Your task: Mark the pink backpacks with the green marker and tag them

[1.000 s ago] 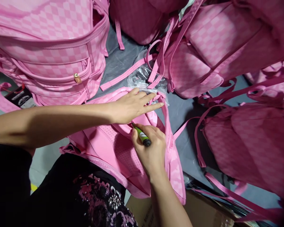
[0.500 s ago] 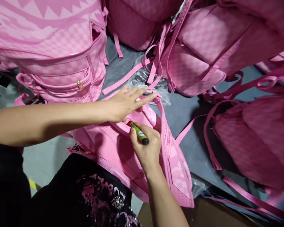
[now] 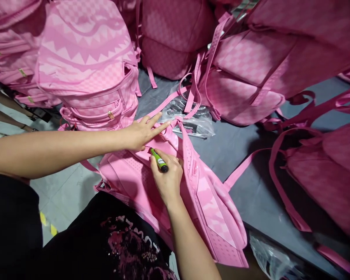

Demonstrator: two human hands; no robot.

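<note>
A pink backpack lies back side up across my lap and the grey surface. My left hand rests flat on its top end, fingers stretched out and together, pressing the fabric near the handle. My right hand is closed round a green lighter with a black end, its tip held against the backpack just below my left hand. A clear plastic bag lies just beyond the backpack's top.
Several more pink checkered backpacks lie all around: a large one at upper left, others at the top and right. Loose pink straps trail over the grey table surface. A plastic wrapper lies at lower right.
The view has pulled back and tilted, so everything sits lower and smaller. My left hand's fingers have drawn closer together on the backpack. My right hand still grips the lighter at the same spot.
</note>
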